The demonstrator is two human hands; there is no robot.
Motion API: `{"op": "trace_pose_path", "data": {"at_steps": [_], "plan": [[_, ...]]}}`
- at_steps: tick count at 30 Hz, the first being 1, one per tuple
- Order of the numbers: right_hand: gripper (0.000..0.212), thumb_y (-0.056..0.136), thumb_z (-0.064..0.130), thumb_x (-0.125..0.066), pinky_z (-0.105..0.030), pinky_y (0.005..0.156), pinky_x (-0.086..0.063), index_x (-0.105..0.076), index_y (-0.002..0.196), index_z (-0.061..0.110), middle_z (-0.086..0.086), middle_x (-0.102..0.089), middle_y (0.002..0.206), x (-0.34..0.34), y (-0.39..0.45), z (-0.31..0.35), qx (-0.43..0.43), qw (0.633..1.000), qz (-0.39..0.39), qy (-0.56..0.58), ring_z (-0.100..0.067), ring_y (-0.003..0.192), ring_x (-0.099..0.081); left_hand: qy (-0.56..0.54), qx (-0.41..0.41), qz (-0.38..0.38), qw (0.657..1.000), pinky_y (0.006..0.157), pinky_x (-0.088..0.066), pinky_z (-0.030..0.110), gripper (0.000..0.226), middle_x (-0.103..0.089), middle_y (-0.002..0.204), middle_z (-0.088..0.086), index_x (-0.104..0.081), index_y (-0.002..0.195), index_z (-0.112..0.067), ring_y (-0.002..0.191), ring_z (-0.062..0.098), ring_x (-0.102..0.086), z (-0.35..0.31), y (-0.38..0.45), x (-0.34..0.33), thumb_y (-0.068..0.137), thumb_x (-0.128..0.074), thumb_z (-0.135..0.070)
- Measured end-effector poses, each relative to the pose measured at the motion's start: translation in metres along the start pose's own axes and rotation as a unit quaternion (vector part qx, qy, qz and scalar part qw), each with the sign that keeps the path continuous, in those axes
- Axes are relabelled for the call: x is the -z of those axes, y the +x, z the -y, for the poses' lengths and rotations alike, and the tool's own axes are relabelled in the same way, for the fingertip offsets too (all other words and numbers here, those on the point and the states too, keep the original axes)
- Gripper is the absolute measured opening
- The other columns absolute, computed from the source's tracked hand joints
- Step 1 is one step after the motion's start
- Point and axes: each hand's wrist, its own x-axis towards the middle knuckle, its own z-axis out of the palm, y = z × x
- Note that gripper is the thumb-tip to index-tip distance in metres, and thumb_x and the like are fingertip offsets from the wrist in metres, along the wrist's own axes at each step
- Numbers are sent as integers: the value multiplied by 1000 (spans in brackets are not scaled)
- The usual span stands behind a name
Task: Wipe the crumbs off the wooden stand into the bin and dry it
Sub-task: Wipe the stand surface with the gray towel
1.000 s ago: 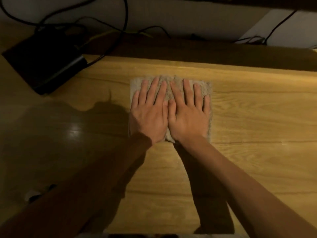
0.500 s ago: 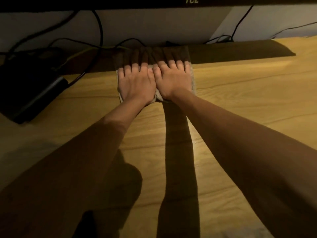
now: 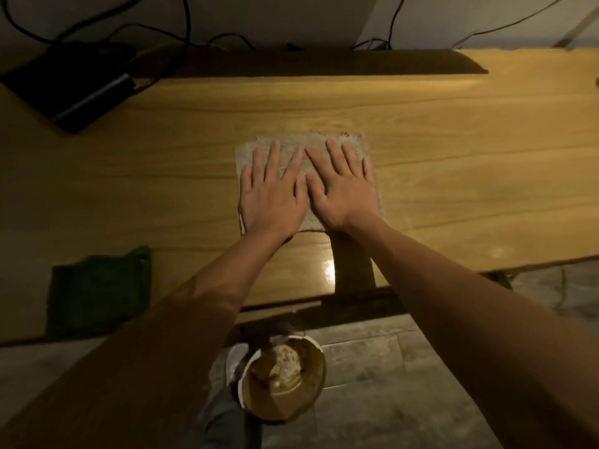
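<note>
Beige cloth (image 3: 306,176) flat mid-desk on wooden stand (image 3: 453,163) | left hand (image 3: 272,196) and right hand (image 3: 343,189) side by side, fingers straight, pressing it | bin (image 3: 282,380) on floor below near edge, straight toward the person | likely pull: back over edge

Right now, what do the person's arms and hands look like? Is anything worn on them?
Both arms are bare as far as the picture shows: no sleeves, no gloves. The left hand and right hand show no rings, watch or bracelets that I can make out in the dim warm light. Fingernails look short and unpainted.
</note>
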Motion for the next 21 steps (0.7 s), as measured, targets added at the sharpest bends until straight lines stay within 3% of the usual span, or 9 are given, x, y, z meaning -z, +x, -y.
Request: {"op": "trace_pose_path", "data": {"at_steps": [8, 15, 21], "plan": [[58, 103, 58, -11, -49, 125, 7, -8, 159, 45, 6, 3, 171, 4, -125, -48, -2, 1000, 18, 17, -18, 156, 11, -13, 21, 5, 1000, 124, 0, 45, 57, 2, 169, -3, -5, 157, -44, 155, 24, 5, -65, -110, -22, 100, -7, -52], [61, 100, 63, -8, -50, 124, 8, -6, 159, 47, 4, 7, 170, -2, -104, -44, -45, 999, 0, 20, -19, 156, 12, 1, 78, -5, 997, 122, 6, 41, 53, 7, 167, -10, 1, 154, -50, 154, 19, 12, -74, -92, -31, 102, -2, -53], [61, 100, 61, -10, -51, 124, 8, -3, 159, 46, 3, 7, 171, 1, -31, -55, -39, 999, 1, 9, -20, 156, 11, -6, 105, -20, 994, 124, 2, 42, 51, 7, 168, -11, -1, 154, -51, 154, 18, 13, -81, -27, -32, 103, -3, -51]]}}
